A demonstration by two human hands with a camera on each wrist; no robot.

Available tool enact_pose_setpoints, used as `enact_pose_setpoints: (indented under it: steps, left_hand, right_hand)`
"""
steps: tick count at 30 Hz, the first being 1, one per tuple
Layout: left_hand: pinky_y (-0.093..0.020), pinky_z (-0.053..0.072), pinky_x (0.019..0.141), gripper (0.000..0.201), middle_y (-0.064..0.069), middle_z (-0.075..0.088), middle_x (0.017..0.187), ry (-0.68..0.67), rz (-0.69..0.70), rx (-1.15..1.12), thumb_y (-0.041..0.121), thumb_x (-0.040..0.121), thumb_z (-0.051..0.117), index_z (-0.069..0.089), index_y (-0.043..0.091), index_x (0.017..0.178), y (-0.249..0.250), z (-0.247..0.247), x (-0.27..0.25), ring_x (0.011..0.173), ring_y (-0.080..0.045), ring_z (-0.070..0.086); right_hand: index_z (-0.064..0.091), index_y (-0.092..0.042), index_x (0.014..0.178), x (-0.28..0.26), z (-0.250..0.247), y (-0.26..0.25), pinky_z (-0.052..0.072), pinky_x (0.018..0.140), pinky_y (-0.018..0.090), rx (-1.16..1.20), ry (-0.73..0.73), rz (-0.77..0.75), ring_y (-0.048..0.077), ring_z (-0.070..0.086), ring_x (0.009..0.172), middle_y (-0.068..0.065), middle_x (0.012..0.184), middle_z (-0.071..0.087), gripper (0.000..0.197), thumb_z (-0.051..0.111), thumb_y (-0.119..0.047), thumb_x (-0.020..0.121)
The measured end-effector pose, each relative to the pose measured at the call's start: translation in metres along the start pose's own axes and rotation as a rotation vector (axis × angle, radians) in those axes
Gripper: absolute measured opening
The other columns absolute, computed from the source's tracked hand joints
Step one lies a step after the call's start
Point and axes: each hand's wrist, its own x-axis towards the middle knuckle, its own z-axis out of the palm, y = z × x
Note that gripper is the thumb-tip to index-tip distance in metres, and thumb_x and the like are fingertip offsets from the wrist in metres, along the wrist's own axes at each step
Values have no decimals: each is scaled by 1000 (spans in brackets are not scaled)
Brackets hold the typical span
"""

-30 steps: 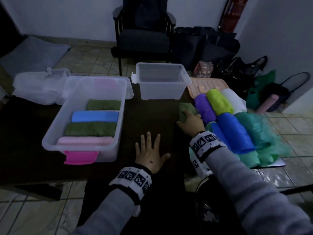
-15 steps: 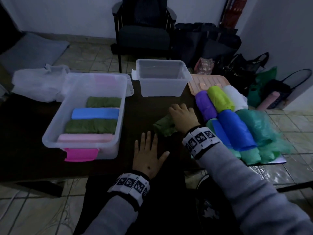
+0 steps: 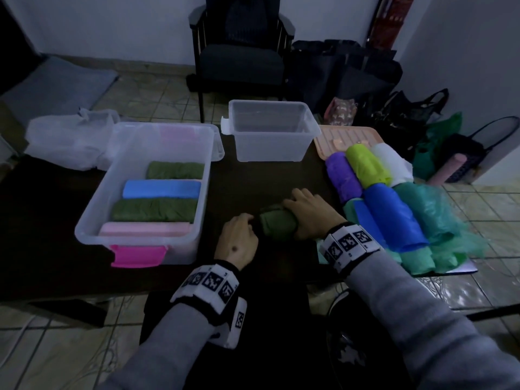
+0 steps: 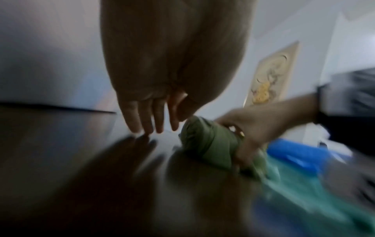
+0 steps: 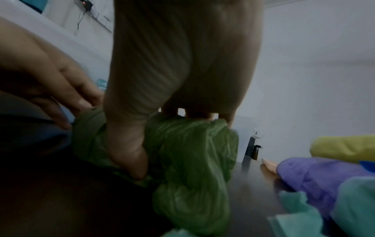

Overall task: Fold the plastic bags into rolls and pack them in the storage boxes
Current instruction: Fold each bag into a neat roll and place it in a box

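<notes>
Your right hand (image 3: 309, 213) has dragged the green bag (image 3: 277, 224) to bench centre, fingers grasping it; left hand (image 3: 237, 239), at 9 o'clock, touches it with relaxed fingers.

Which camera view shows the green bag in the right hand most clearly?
The right wrist view: the green bag fills it, crumpled, with the right hand gripping it. The head view shows it small and dark between both hands. The left wrist view shows one blurred end.
</notes>
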Motion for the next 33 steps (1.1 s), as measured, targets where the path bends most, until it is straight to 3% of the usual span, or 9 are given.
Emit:
enact_pose_setpoints:
  steps: [5,12,15,18,20,24,29,33]
  left_hand:
    - [-32,40,91,37,-11,48,136,-67,-110,-61,25,101,35,43,13,136,20,-12,12,120,-27,49]
    - [-32,41,96,54,-13,52,135,-182,-86,66,39,90,58,50,6,133,32,-15,32,122,-28,50]
    - [-33,46,90,45,-12,58,125,-264,-34,166,34,87,63,57,9,124,35,-10,36,112,-28,56]
    - [-34,49,90,27,-11,59,123,-299,25,229,21,92,58,62,13,117,37,-4,37,109,-28,57]
    - [-33,48,86,26,-11,57,123,-292,58,236,21,94,55,59,12,118,38,-2,36,108,-27,56]
    - [-31,43,78,35,-12,55,121,-304,63,189,31,95,51,51,7,120,39,-2,36,106,-27,55]
    - [-34,51,82,41,-13,64,111,-320,21,12,30,86,66,59,3,116,34,-3,40,98,-26,63]
    - [-33,50,81,34,-13,65,103,-238,50,-95,32,87,64,64,4,107,39,-14,37,97,-29,63]
  right_hand:
    - [36,-20,137,-12,6,-5,31,100,41,60,-87,-5,25,35,121,6,129,37,74,70,-42,75]
    - [40,-19,135,-36,13,-8,34,97,39,114,-51,-3,24,37,119,6,125,39,64,64,-41,80]
    - [40,-15,128,-40,19,-13,36,94,40,111,-32,-25,25,38,120,7,127,39,62,68,-36,77]
    - [35,-16,125,-40,31,-18,37,93,40,162,-35,-41,26,42,121,6,128,43,64,71,-31,74]
    - [32,-17,130,-42,35,-20,37,94,40,189,-36,-34,26,44,122,5,130,45,69,70,-31,74]
    - [20,-21,146,-50,38,-23,33,99,40,133,-42,-52,24,38,126,5,137,37,85,65,-43,77]
    - [28,-19,141,-54,42,-30,35,94,38,130,-2,-55,24,40,122,5,132,38,77,65,-40,78]
    - [38,-16,133,-50,37,-32,37,88,39,36,97,-25,27,40,118,7,129,38,68,68,-35,75]
